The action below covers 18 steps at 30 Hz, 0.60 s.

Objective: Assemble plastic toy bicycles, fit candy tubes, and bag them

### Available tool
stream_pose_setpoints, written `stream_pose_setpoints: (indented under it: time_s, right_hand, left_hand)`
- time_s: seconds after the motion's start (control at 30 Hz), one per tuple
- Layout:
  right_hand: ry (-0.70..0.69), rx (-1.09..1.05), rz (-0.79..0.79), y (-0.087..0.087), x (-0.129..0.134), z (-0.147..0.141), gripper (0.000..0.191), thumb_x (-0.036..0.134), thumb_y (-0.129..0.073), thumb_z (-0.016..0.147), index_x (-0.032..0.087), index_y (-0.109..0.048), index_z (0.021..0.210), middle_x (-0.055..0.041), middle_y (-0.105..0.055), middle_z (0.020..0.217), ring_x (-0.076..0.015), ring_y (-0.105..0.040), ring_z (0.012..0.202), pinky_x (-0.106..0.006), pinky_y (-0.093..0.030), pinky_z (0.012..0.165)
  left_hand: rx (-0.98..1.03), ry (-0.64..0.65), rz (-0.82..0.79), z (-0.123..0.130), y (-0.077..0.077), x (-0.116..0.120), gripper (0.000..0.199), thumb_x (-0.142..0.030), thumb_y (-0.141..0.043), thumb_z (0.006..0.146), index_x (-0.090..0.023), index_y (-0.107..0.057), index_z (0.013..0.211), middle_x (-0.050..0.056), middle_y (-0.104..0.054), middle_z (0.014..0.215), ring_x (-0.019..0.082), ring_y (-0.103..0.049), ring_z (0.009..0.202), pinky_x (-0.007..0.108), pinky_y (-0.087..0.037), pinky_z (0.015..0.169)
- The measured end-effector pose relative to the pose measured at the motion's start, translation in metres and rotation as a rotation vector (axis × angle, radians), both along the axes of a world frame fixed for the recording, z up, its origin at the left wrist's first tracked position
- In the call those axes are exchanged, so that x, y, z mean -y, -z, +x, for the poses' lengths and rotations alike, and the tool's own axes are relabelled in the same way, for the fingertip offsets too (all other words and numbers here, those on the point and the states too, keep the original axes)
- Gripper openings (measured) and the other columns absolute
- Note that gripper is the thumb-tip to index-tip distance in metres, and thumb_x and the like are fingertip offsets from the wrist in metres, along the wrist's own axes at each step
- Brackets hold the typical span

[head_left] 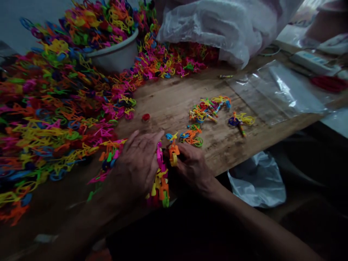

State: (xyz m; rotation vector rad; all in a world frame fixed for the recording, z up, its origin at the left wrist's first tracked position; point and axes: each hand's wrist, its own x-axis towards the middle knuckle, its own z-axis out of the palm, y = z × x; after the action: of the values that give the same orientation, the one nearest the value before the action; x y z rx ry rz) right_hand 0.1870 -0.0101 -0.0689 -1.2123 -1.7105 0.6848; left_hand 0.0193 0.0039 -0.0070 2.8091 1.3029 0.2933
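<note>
My left hand [140, 159] lies over a cluster of small plastic toy bikes [162, 181] at the table's front edge, its fingers pressed together around their left side. My right hand [191, 163] is curled closed beside it, with an orange and yellow toy bike [174, 152] at its fingertips. A few orange, blue and green toy bikes [191, 137] lie on the wood just beyond my right hand. The undersides of both hands are hidden.
A big heap of colourful toy bikes [54, 127] covers the left side, around a filled white tub [116, 54]. Small assembled pieces [206, 110], a red cap [146, 117] and clear plastic bags [280, 90] lie on the wooden table [163, 98]. A white bag [258, 181] hangs below the edge.
</note>
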Motion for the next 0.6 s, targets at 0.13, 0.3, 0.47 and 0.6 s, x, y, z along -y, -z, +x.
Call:
stream_pose_setpoints:
  time_s: [0.13, 0.3, 0.47, 0.6]
  right_hand:
    - [0.015, 0.074, -0.052, 0.007, -0.005, -0.003, 0.012, 0.015, -0.049, 0.083, 0.016, -0.059, 0.076, -0.0012, -0.059, 0.070, -0.0130, -0.053, 0.063, -0.023, -0.040, 0.061]
    - [-0.002, 0.170, -0.018, 0.013, -0.007, 0.000, 0.011, 0.014, -0.051, 0.083, 0.016, -0.060, 0.078, -0.0009, -0.060, 0.071, -0.0119, -0.053, 0.063, -0.021, -0.038, 0.061]
    - [0.033, 0.275, 0.071, 0.015, -0.007, -0.003, 0.013, 0.016, -0.050, 0.085, 0.016, -0.057, 0.074, -0.0013, -0.059, 0.069, -0.0125, -0.052, 0.062, -0.023, -0.035, 0.059]
    - [-0.024, 0.364, 0.101, 0.016, -0.005, -0.004, 0.011, 0.015, -0.048, 0.087, 0.016, -0.058, 0.081, -0.0025, -0.061, 0.074, -0.0141, -0.055, 0.069, -0.024, -0.036, 0.063]
  left_hand:
    - [0.014, -0.003, -0.012, 0.000, -0.002, 0.001, 0.049, -0.018, -0.034, 0.085, -0.009, -0.036, 0.133, 0.012, -0.050, 0.132, 0.022, -0.043, 0.124, 0.047, -0.022, 0.112]
    - [0.093, -0.021, -0.055, -0.001, -0.004, -0.001, 0.046, -0.017, -0.032, 0.087, -0.011, -0.040, 0.132, 0.009, -0.052, 0.131, 0.019, -0.044, 0.123, 0.043, -0.021, 0.113]
    - [0.139, -0.042, -0.132, -0.001, -0.008, -0.002, 0.044, -0.021, -0.026, 0.091, -0.013, -0.042, 0.131, 0.007, -0.051, 0.132, 0.016, -0.044, 0.123, 0.038, -0.022, 0.112]
    - [0.124, -0.094, -0.134, 0.003, -0.012, -0.005, 0.044, -0.025, -0.026, 0.092, -0.011, -0.045, 0.129, 0.008, -0.053, 0.130, 0.019, -0.046, 0.122, 0.042, -0.027, 0.109]
